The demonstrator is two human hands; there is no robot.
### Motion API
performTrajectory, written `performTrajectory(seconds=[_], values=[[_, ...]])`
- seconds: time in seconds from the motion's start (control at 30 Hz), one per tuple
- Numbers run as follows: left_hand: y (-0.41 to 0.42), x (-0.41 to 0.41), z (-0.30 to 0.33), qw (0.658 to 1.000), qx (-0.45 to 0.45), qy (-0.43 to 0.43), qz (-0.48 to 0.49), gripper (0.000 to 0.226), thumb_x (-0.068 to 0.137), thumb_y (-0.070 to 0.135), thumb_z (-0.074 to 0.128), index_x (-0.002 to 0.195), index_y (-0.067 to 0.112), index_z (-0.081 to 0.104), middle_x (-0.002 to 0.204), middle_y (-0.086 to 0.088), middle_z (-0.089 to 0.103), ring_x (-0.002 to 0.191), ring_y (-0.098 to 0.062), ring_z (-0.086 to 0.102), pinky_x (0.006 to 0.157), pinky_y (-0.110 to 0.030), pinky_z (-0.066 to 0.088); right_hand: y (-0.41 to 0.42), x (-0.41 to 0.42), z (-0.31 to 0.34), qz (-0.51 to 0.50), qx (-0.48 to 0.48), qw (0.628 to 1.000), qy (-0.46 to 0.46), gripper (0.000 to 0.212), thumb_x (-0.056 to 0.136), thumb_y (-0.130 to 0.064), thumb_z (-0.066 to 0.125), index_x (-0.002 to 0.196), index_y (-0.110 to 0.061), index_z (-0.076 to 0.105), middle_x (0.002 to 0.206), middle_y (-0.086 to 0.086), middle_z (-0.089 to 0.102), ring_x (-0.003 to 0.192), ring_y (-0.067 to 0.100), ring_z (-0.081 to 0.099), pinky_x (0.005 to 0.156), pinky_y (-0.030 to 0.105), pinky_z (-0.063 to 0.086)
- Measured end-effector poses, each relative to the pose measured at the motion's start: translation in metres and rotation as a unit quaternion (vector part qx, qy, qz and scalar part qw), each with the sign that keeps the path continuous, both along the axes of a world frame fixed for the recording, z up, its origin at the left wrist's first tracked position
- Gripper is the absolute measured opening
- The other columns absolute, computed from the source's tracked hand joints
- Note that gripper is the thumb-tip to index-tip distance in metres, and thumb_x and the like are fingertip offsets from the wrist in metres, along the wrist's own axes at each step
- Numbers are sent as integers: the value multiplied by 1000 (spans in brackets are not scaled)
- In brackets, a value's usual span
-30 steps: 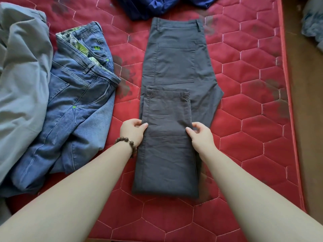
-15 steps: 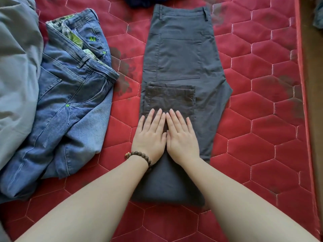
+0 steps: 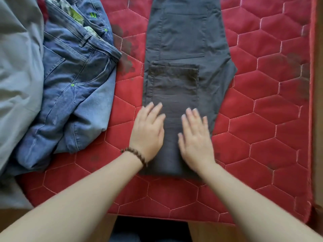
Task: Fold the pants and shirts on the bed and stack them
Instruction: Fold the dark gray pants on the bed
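Note:
Dark grey pants (image 3: 185, 49) lie lengthwise on the red quilted bed (image 3: 262, 119), their legs folded up over the seat so the hems end mid-garment. My left hand (image 3: 148, 131), with a bead bracelet at the wrist, rests flat on the folded part's left side. My right hand (image 3: 196, 137) lies flat on its right side. Both palms face down with fingers spread, and a gap of fabric shows between them. Neither hand grips anything.
Crumpled blue jeans (image 3: 73, 81) lie left of the grey pants. A grey garment (image 3: 17, 75) is heaped at the far left. The bed's right edge (image 3: 312, 102) and near edge (image 3: 174, 217) border a wooden floor.
My hands went from gripping the folded legs' sides, to lying together flat on top, and now have slid apart toward the edges. The view has moved closer and downward.

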State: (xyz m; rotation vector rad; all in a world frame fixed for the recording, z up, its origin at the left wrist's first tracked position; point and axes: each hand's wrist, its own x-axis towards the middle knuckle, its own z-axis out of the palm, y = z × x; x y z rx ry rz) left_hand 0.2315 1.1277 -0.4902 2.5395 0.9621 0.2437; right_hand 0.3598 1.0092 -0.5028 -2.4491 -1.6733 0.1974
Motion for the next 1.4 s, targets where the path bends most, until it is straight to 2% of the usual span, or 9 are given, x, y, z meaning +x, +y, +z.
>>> performTrajectory(seconds=[0.17, 0.27, 0.47, 0.57, 0.7, 0.8, 1.0, 1.2, 1.4], values=[[-58, -24, -20, 994, 1, 101, -51, 46, 86, 17, 43, 124, 2, 62, 135, -16, 56, 128, -32, 51, 107, -50, 40, -23, -61, -18, 13, -27, 999, 30, 49, 92, -15, 50, 137, 3, 48, 148, 17, 41, 139, 30, 36, 113, 52, 30], [-60, -27, -35, 994, 25, 99, -41, 49, 88, 21, 40, 130, 5, 58, 141, -13, 51, 134, -28, 46, 111, -49, 35, -25, -63, -27, -5, -45, 999, 15, 51, 97, -21, 35, 143, 0, 40, 152, 13, 35, 143, 26, 29, 116, 48, 23], [-60, -29, -39, 987, 18, 154, -46, 63, 89, 36, 38, 147, 12, 36, 157, -10, 27, 146, -28, 21, 117, -49, 17, -38, -43, -30, 49, -88, 995, -1, 60, 97, -38, 34, 151, -11, 28, 160, 5, 19, 148, 21, 14, 118, 52, 14], [-62, -27, -36, 983, 16, 180, -36, 72, 89, 47, 37, 152, 15, 26, 160, -10, 18, 148, -29, 13, 118, -49, 15, -55, -18, -26, -25, -113, 993, -20, 67, 94, -49, 33, 152, -17, 22, 160, 3, 16, 148, 19, 12, 118, 56, 7], [-41, -9, -16, 992, 35, 122, 7, 46, 87, 42, 44, 120, 16, 63, 131, -7, 58, 121, -30, 52, 100, -45, 32, -47, -7, -11, -43, -60, 997, -35, 54, 95, -38, 39, 140, -10, 49, 144, 7, 48, 136, 26, 41, 115, 60, 13], [2, 21, -9, 995, 86, 43, 8, 26, 84, 26, 46, 93, 15, 68, 104, -3, 65, 100, -29, 59, 89, -42, 33, -5, 12, -3, -33, 46, 998, -12, 35, 92, -26, 46, 116, -7, 63, 114, 12, 59, 113, 28, 51, 116, 56, 19], [80, 107, -19, 995, 102, -20, -1, 30, 84, 8, 59, 113, 5, 66, 122, -16, 63, 115, -34, 59, 99, -46, 43, 112, 61, -11, 4, 76, 997, 11, 44, 89, -8, 55, 132, 2, 53, 134, 17, 55, 134, 35, 43, 115, 55, 20], [95, 108, -50, 991, 80, 103, -36, 54, 97, 27, 39, 149, 18, 32, 155, -4, 34, 146, -29, 22, 120, -45, 9, 125, 84, -36, 6, -34, 999, 17, 56, 98, -35, 26, 150, -15, 30, 158, 0, 25, 148, 17, 15, 119, 52, 6], [116, 86, -50, 975, 89, 175, -100, 65, 93, 55, 22, 154, 33, 12, 162, 0, 11, 149, -30, 0, 120, -50, 4, 98, 128, -36, -11, -108, 993, -50, 61, 96, -58, 20, 152, -38, 7, 162, -7, 4, 149, 16, 1, 117, 57, -6]])
